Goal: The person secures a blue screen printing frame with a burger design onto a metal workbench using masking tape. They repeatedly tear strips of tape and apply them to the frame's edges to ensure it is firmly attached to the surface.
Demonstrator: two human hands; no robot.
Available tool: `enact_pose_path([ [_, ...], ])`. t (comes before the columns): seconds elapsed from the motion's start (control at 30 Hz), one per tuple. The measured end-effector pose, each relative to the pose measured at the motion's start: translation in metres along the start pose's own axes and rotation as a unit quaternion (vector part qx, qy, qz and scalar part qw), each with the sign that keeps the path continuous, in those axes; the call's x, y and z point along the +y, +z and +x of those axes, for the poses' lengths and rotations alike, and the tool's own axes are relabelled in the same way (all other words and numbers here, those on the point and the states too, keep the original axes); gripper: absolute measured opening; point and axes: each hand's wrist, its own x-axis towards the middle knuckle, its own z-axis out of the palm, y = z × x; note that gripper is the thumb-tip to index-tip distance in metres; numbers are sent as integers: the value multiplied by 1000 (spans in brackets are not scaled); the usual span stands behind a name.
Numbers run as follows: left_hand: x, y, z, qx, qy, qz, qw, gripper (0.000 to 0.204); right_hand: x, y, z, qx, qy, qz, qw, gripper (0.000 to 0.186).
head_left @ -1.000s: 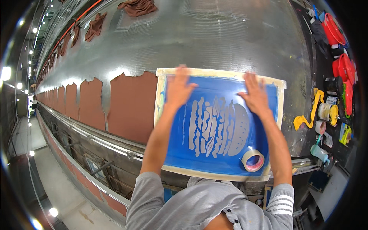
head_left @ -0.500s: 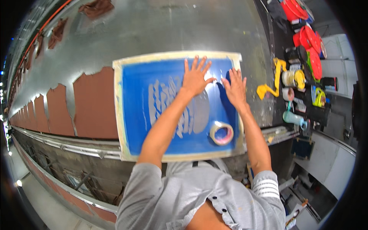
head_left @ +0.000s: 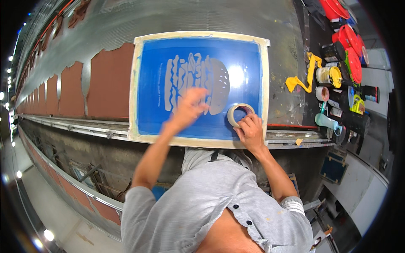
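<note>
A framed printing screen with blue mesh lies flat in front of me, its rim covered in pale tape. On the mesh shows a grey burger-shaped design. Near the screen's lower right corner, a roll of tape stands tilted or upright. My right hand grips the roll's right side, thumb below and fingers bent over its edge. Smeared by motion, my left hand hovers over the lower part of the design; its fingers are too blurred to read and nothing shows in it.
Brown fabric pieces lie in a row on the long metal table to the left. At right, beyond a yellow strip, stand several tubs, including a yellow-rimmed tub and red lids. A metal rail runs along the near edge.
Both hands have left the upper part of the screen and come nearer to me. My right hand has taken hold of the tape roll, which was lying on the mesh.
</note>
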Motion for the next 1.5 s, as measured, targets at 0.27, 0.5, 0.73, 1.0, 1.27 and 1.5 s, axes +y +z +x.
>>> enact_pose_path([
  [0.27,28,84,-12,198,18,-256,946,29,-31,-14,45,49,32,102,993,22],
  [0.5,15,9,35,307,-2,-23,951,5,-45,2,131,-79,60,145,985,32],
  [0.73,-106,-207,148,423,-201,-207,859,10,69,-47,267,-292,186,286,894,34],
  [1.0,-128,-219,169,446,-261,-35,855,17,210,-102,257,-200,223,-71,951,44],
  [1.27,-172,-240,168,443,-249,-103,855,17,195,-98,254,-205,208,-298,909,56],
  [1.5,-132,-259,139,465,-138,-136,864,15,200,-117,226,-105,200,-103,969,48],
])
